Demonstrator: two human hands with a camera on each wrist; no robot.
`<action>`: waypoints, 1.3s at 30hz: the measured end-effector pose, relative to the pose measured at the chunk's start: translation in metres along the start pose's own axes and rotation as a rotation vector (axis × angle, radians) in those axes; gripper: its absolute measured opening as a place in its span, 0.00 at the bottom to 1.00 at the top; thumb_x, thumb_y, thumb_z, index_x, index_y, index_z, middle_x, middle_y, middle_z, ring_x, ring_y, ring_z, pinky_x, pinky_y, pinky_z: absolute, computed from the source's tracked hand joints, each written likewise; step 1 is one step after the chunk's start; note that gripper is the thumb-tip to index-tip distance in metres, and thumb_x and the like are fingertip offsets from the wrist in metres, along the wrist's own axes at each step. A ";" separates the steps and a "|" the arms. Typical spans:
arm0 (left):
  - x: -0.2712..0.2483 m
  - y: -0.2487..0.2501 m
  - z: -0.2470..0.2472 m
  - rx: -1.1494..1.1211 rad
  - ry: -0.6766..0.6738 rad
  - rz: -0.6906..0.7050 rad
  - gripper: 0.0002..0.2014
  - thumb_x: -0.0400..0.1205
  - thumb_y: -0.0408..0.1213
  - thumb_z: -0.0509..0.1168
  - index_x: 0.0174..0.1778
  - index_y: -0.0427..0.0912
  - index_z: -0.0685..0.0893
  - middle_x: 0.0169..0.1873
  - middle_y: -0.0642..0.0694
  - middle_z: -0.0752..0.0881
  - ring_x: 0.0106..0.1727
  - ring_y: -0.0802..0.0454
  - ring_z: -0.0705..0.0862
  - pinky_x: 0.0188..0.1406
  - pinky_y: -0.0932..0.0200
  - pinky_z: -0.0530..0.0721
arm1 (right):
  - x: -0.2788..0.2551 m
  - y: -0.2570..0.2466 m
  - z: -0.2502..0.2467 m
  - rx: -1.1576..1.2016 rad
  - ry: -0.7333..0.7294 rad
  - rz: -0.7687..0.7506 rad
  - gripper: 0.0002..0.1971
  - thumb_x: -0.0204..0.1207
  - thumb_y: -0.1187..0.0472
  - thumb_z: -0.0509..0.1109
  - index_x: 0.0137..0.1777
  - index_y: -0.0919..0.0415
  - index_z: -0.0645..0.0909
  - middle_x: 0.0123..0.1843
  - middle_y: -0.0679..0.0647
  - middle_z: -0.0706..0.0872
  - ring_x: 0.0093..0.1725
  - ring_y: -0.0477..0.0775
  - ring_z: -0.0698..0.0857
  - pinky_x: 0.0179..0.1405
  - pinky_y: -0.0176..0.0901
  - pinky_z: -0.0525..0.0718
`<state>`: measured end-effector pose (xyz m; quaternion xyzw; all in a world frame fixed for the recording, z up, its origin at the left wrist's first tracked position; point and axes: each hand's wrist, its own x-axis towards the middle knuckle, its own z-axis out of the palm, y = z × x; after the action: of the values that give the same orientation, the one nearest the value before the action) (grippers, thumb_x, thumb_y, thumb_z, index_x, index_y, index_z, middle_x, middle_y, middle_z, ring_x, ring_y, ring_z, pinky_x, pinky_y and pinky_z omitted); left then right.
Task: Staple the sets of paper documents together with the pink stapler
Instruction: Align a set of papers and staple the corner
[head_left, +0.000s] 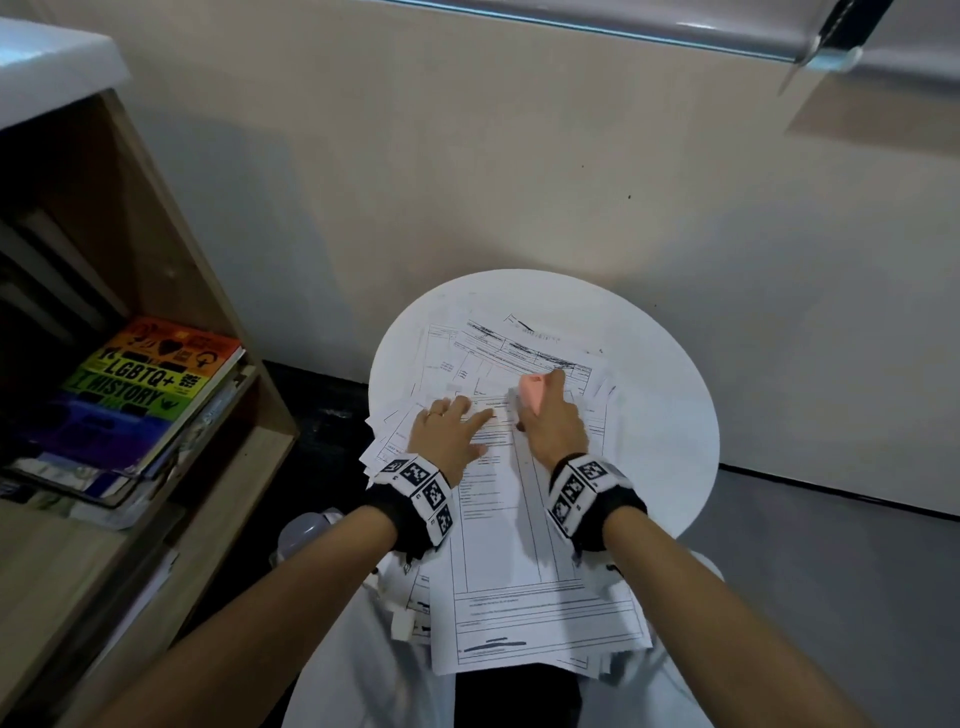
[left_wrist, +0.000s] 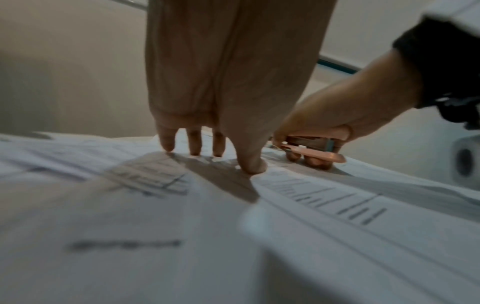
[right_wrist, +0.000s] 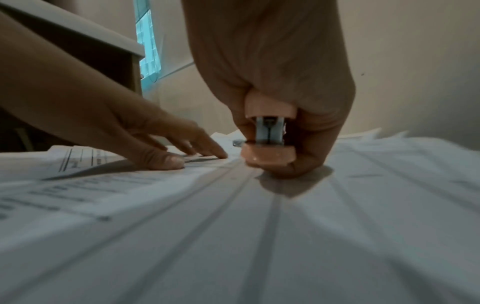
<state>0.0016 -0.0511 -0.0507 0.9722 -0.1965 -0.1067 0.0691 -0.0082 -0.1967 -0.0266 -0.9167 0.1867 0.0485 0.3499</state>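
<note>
A loose pile of printed paper documents (head_left: 519, 545) covers the round white table (head_left: 670, 415) and hangs over its near edge. My right hand (head_left: 550, 421) grips the pink stapler (head_left: 534, 391), fingers curled round it, its lower arm just above the papers (right_wrist: 267, 156). In the left wrist view the stapler (left_wrist: 315, 153) sits to the right of my fingers. My left hand (head_left: 449, 431) lies flat with straight fingers (left_wrist: 250, 164) pressing the top sheets (left_wrist: 155, 205) beside the stapler. Whether any sheet lies between the stapler's arms is hidden.
A wooden shelf unit (head_left: 171, 291) stands at the left with a rainbow-covered book (head_left: 140, 384) on a stack. The wall (head_left: 519, 156) rises right behind the table. A grey floor (head_left: 831, 571) lies to the right. My lap in white cloth (head_left: 363, 649) is under the overhanging sheets.
</note>
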 end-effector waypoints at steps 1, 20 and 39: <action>0.000 0.008 0.000 0.041 -0.023 -0.047 0.28 0.85 0.54 0.54 0.81 0.53 0.57 0.78 0.44 0.61 0.78 0.42 0.61 0.78 0.45 0.61 | -0.001 0.011 -0.008 -0.012 0.013 0.013 0.22 0.82 0.52 0.60 0.73 0.54 0.58 0.57 0.66 0.82 0.50 0.67 0.85 0.50 0.57 0.83; 0.021 0.071 0.012 -0.188 -0.085 0.044 0.36 0.82 0.47 0.63 0.83 0.43 0.54 0.84 0.51 0.48 0.85 0.44 0.44 0.83 0.43 0.50 | 0.001 0.034 -0.023 -0.043 0.022 0.168 0.25 0.83 0.56 0.60 0.77 0.59 0.58 0.66 0.68 0.78 0.61 0.70 0.81 0.54 0.54 0.79; 0.023 0.078 0.007 -0.228 -0.106 0.029 0.33 0.81 0.39 0.66 0.80 0.45 0.60 0.83 0.53 0.53 0.85 0.43 0.47 0.82 0.37 0.50 | 0.020 0.029 -0.019 -0.064 0.092 0.069 0.26 0.84 0.53 0.59 0.78 0.55 0.57 0.62 0.67 0.81 0.58 0.68 0.82 0.47 0.52 0.75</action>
<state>-0.0076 -0.1321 -0.0480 0.9480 -0.2007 -0.1787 0.1703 -0.0011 -0.2353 -0.0348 -0.9216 0.2326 0.0245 0.3097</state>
